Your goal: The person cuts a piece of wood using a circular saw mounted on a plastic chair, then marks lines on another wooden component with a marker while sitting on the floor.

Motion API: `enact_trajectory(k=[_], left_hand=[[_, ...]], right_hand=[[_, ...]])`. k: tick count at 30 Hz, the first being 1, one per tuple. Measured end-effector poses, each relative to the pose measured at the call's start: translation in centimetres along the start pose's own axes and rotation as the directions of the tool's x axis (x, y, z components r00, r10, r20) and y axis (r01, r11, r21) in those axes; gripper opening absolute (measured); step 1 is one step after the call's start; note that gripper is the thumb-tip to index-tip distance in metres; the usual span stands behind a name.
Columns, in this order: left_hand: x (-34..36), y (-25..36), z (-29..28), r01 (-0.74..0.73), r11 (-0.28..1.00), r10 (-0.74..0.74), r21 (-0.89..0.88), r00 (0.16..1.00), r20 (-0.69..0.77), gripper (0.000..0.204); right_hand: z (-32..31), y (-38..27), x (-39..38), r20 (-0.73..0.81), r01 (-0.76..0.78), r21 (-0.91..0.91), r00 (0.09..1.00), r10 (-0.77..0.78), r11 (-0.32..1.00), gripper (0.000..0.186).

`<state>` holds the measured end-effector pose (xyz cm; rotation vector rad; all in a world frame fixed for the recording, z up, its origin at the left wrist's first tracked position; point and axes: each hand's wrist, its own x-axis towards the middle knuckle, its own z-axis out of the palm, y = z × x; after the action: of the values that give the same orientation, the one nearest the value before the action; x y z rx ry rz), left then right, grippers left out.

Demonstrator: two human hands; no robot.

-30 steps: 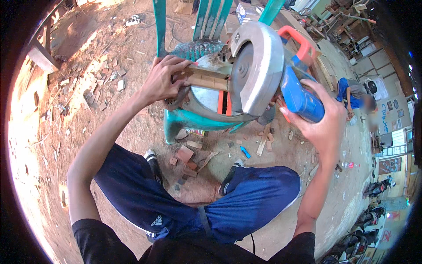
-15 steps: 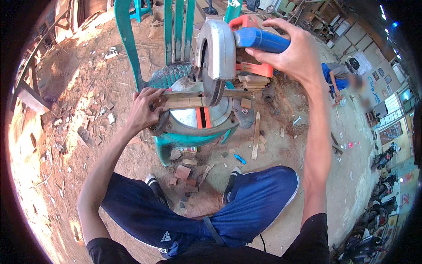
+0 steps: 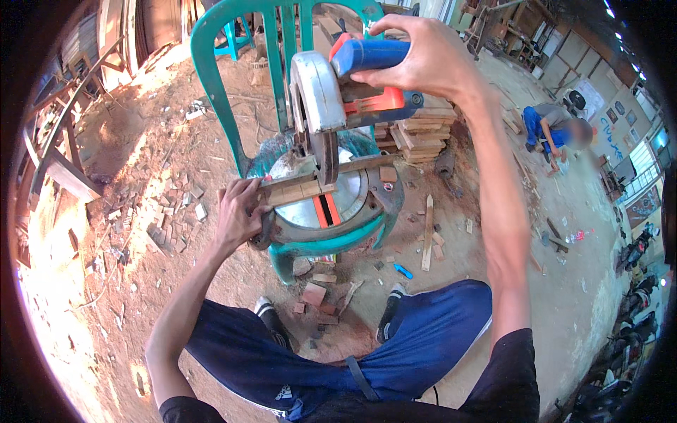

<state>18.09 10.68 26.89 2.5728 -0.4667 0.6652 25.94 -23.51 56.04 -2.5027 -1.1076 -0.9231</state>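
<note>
A miter saw [image 3: 317, 88] with a silver blade guard stands on the seat of a green plastic chair [image 3: 211, 70]. My right hand [image 3: 437, 60] grips the saw's blue handle [image 3: 374, 55], thumb below and fingers over the top. An orange loop [image 3: 377, 103] sits beneath that handle. The blade's lower part hangs close to the end of some light wood strips [image 3: 295, 192] on the round metal saw table [image 3: 289, 213]. My left hand [image 3: 240, 211] is closed on the strips' left end, against the fence. Its fingertips are partly hidden.
Stacked wood pieces [image 3: 427, 134] lie right of the chair. A pointed wood stake [image 3: 428, 233], a blue marker-like object [image 3: 403, 271] and wood offcuts [image 3: 317, 295] are on the dirt floor. Another person [image 3: 553, 130] crouches far right; motorcycles [image 3: 635, 310] stand at the right edge.
The view has shifted, showing more of the chair back. The saw head sits farther left over its table, and the strips' right end shows beside the blade. Both hands keep their holds.
</note>
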Motion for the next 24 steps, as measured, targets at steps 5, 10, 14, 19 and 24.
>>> enact_trajectory(k=[5, 10, 14, 19, 24], left_hand=[[0.2, -0.4, -0.5, 0.022, 0.999, -0.023, 0.033, 0.999, 0.025, 0.066], [0.7, -1.3, -0.5, 0.050, 0.997, -0.050, 0.060, 0.999, 0.002, 0.062], [1.4, -1.5, 0.2, 0.035, 0.997, -0.034, 0.070, 0.999, -0.004, 0.059], [1.9, -2.6, 0.3, 0.032, 0.998, -0.031, 0.058, 0.999, -0.018, 0.064], [1.6, -1.8, -0.3, 0.041, 0.997, -0.041, 0.064, 0.999, -0.009, 0.061]], right_hand=[[0.8, -0.1, 1.7, 0.025, -0.002, -0.066, 1.000, 0.004, 0.998, 0.062], [2.8, 2.6, 1.6, -0.010, 0.033, -0.013, 0.999, -0.033, 0.999, 0.060], [2.9, 3.9, 1.1, -0.055, 0.010, -0.060, 0.998, -0.014, 0.998, 0.064], [3.3, 3.9, 1.7, -0.022, -0.035, -0.099, 0.999, 0.033, 0.994, 0.066], [2.7, 3.3, 1.3, 0.041, -0.036, -0.151, 0.998, 0.043, 0.988, 0.069]])
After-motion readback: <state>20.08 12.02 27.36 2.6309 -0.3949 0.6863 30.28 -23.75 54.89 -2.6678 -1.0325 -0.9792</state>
